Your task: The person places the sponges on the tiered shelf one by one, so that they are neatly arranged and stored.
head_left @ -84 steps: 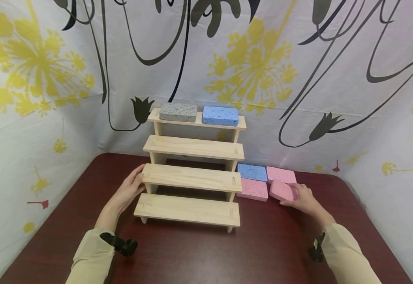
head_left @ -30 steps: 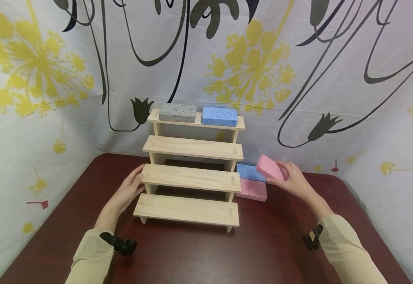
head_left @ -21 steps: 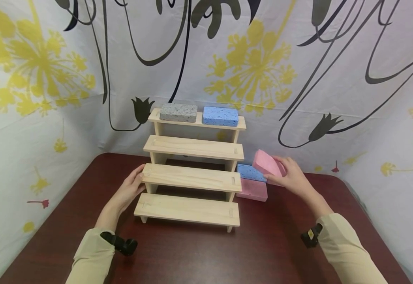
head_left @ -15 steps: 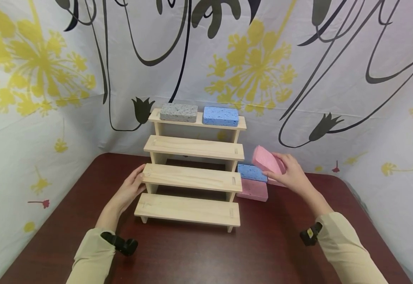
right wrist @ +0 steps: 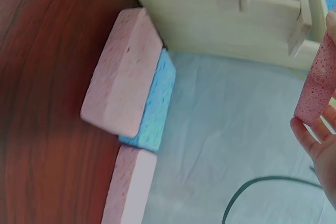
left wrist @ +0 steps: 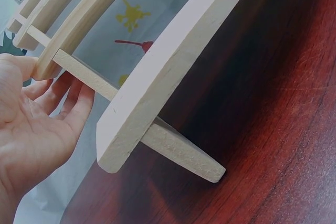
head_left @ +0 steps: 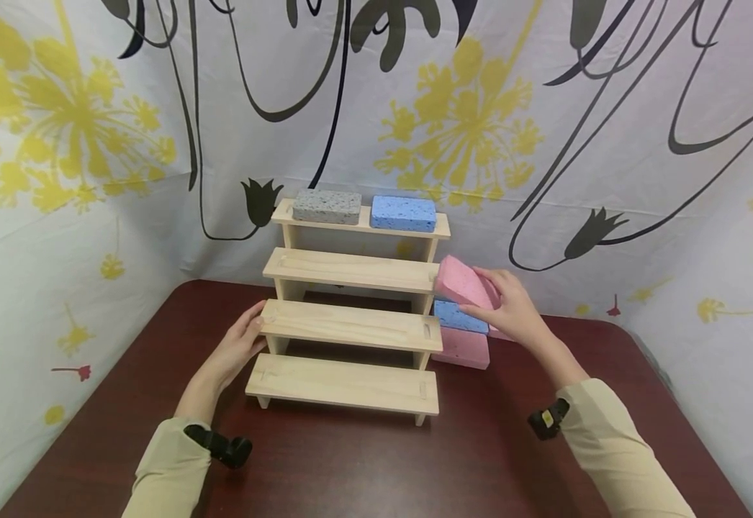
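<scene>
My right hand point(head_left: 512, 309) holds a pink sponge point(head_left: 459, 280) between thumb and fingers, tilted, at the right end of the second step from the top of a wooden stepped stand point(head_left: 350, 324). Whether the sponge touches that step I cannot tell. In the right wrist view the same sponge point(right wrist: 316, 85) is partly cut off by the frame edge. My left hand point(head_left: 237, 349) grips the left end of the third step, thumb at the edge and fingers point(left wrist: 79, 106) behind the support. A grey sponge point(head_left: 327, 206) and a blue sponge point(head_left: 404, 214) lie on the top step.
On the dark red table point(head_left: 350, 467), right of the stand, lie a blue sponge point(head_left: 457, 316) and a pink sponge point(head_left: 463, 348). Another pink sponge point(right wrist: 128, 184) lies beside them, mostly hidden by my right hand in the head view. Patterned cloth point(head_left: 221, 144) hangs behind.
My right hand has picked up the pink sponge from the table, raised it and carried it left to the stand. My left hand stays at the third step.
</scene>
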The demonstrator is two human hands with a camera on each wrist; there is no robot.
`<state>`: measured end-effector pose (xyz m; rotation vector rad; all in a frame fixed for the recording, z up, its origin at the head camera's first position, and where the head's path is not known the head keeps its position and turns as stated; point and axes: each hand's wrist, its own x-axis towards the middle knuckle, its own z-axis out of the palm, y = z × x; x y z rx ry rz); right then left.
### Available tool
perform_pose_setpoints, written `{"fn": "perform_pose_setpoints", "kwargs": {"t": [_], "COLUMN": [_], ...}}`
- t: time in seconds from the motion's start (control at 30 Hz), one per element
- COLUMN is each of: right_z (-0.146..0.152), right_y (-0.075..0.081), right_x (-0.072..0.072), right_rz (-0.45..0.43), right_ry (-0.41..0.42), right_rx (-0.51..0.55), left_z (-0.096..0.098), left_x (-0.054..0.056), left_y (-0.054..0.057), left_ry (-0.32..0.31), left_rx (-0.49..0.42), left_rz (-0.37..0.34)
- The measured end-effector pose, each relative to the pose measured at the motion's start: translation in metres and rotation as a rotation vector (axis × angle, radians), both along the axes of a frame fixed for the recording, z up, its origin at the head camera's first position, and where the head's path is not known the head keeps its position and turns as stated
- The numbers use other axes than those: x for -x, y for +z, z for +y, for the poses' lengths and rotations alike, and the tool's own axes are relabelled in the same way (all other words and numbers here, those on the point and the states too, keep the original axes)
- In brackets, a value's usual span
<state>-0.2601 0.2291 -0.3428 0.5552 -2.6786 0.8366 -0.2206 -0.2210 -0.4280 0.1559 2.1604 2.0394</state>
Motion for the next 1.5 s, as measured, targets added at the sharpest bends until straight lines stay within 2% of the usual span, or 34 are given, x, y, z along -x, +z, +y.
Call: {"fn": "perform_pose_setpoints", "kwargs": {"t": [0.67, 1.03, 1.5], "right_z": [-0.055, -0.077, -0.113], "right_y": [0.017, 0.022, 0.022], "right_x": [0.015, 0.021, 0.033], "right_rz": [-0.038, -0.074, -0.065], "right_ry": [0.081, 0.097, 0.141], "right_rx": [-0.019, -0.05, -0.104], "left_z": [-0.002, -0.002, -0.001], "left_x": [-0.001, -0.001, 0.0], "left_y": [-0.001, -0.001, -0.002], "left_ry": [-0.024, -0.012, -0.006], "left_rx": [-0.004, 0.005, 0.004], "left_rz": [0.006, 0.0, -0.008]}}
